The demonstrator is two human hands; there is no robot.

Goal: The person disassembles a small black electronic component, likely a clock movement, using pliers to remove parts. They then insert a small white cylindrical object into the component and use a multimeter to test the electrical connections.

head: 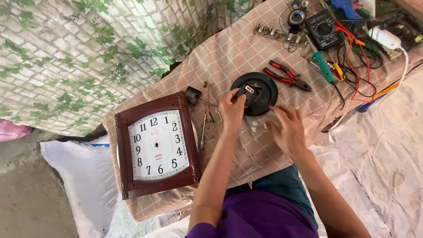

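Observation:
My left hand (pixel 231 110) grips a small black clock mechanism (pixel 249 91) with a bit of red and white on it, held over a round black disc (pixel 264 88) on the checked cloth. My right hand (pixel 287 128) hovers just right of it near the disc's lower edge, fingers loosely curled around something too small to make out. A brown square wall clock (pixel 157 144) with a white face and no hands lies to the left.
A small black cube (pixel 193 94) and thin metal pieces (pixel 205 121) lie by the clock. Red-handled pliers (pixel 287 75), a green-handled soldering iron (pixel 327 70), a black multimeter (pixel 325 27), a circuit board (pixel 280 34) and tangled wires (pixel 357 57) fill the upper right.

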